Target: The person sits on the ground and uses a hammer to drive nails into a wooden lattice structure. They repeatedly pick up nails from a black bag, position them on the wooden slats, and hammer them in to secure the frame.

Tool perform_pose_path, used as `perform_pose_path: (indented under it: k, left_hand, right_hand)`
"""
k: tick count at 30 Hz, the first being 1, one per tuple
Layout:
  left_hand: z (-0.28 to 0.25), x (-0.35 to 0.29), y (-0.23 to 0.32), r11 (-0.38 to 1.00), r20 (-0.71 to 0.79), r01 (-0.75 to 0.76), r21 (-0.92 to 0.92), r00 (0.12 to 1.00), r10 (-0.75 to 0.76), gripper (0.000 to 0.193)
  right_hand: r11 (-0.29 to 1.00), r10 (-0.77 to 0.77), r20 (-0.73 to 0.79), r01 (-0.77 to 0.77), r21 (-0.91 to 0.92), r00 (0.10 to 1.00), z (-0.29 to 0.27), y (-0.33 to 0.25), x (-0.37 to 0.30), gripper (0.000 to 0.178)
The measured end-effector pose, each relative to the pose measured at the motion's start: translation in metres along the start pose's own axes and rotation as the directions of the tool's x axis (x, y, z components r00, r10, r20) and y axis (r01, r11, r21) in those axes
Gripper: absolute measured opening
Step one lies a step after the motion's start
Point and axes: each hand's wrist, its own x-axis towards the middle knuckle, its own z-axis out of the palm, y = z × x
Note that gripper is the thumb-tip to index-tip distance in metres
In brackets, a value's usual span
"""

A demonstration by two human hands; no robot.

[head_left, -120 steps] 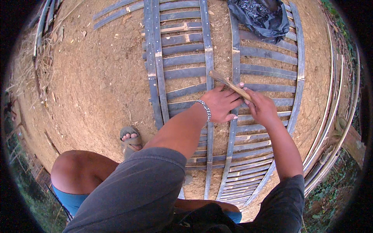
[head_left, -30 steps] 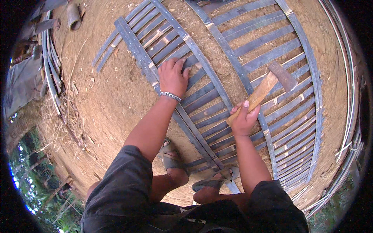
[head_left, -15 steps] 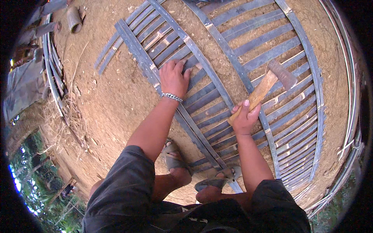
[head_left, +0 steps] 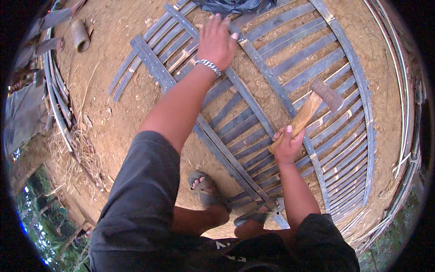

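Observation:
My right hand [head_left: 288,146] is wrapped round the wooden handle of a hatchet [head_left: 309,109], whose dull metal head points forward and right. The hatchet is above a lattice panel [head_left: 276,84] of grey bamboo-like slats lying on the ground. Stretched forward, my left hand [head_left: 218,43] has its fingers extended and holds nothing. It is over the far part of a second, narrower slatted panel [head_left: 247,96] to the left; whether the palm touches it I cannot tell. A crumpled black plastic sheet or bag [head_left: 235,5] lies just beyond the fingertips.
Bare brown soil [head_left: 122,122] surrounds the panels. A short bamboo tube [head_left: 79,37] and a bundle of long strips [head_left: 56,86] lie at the left. Long poles [head_left: 410,149] curve along the right side. My sandalled feet [head_left: 206,190] are by the panels' near end.
My left hand has left the slats of the narrower panel and reached forward toward the black plastic. The right hand keeps the hatchet in nearly the same place.

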Motion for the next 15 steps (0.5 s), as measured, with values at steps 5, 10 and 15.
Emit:
perform_pose_path:
  k: [5,10,15]
  left_hand:
    - [0.016,0.003,0.009,0.998,0.148,-0.006,0.069,0.989,-0.004,0.058]
    - [0.010,0.006,0.010,0.998,0.181,0.006,0.062,0.983,-0.018,0.060]
    - [0.005,0.006,0.012,0.999,0.233,0.028,0.028,0.972,-0.034,0.060]
  right_hand:
    - [0.991,0.013,-0.059,-0.021,-0.136,0.998,0.003,-0.002,-0.001,0.027]
    - [0.971,0.088,-0.105,-0.108,-0.213,0.991,0.012,-0.007,0.000,0.028]
    - [0.888,0.154,-0.063,-0.166,-0.429,0.986,0.017,-0.027,0.002,0.022]
